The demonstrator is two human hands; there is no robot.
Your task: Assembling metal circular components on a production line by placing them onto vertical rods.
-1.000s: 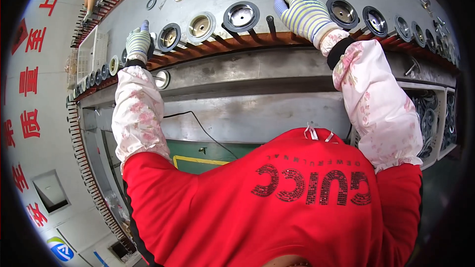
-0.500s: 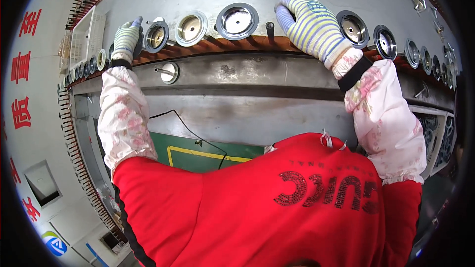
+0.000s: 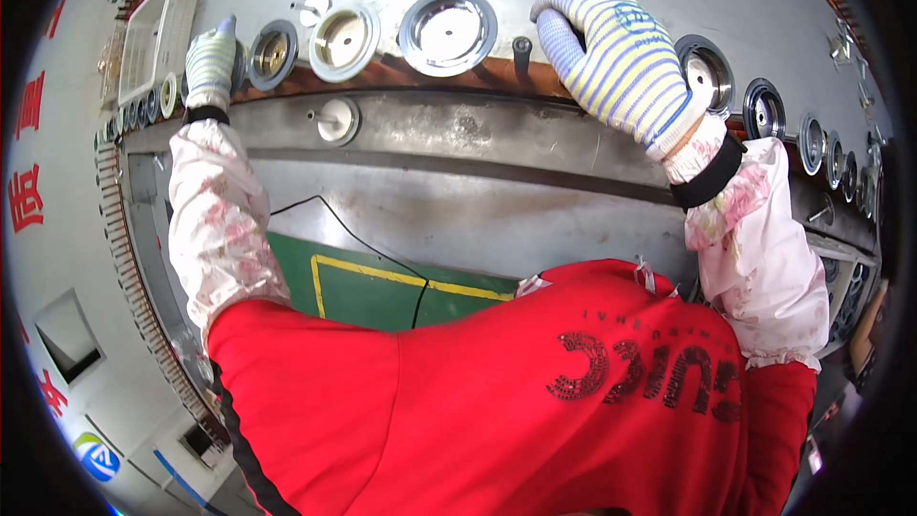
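Note:
My left hand (image 3: 210, 65), in a striped knit glove, is closed at the left end of a row of round parts. A dark ring-shaped part (image 3: 239, 67) shows along its thumb side; the thumb itself is hidden. My right hand (image 3: 621, 62), gloved alike, is above the table edge with fingers curled toward the thumb in a pinch. What lies in that pinch, if anything, is hidden. A short dark peg (image 3: 522, 50) stands left of it, and a grey-rimmed metal disc (image 3: 705, 75) is at its right. Between my hands, a large grey-rimmed disc (image 3: 448, 32) and a pale-rimmed disc (image 3: 344, 42) lean at the edge.
A stemmed metal disc (image 3: 336, 121) lies on the steel ledge below the row, another stemmed disc (image 3: 313, 10) behind it. Farther left is a white plastic basket (image 3: 151, 43). More discs (image 3: 764, 109) line the right edge. A black cable (image 3: 363, 241) hangs below.
The whole view has shifted, carrying the discs on the left leftward. My right hand appears slightly farther right and larger. My left hand stays by the dark ring-shaped part.

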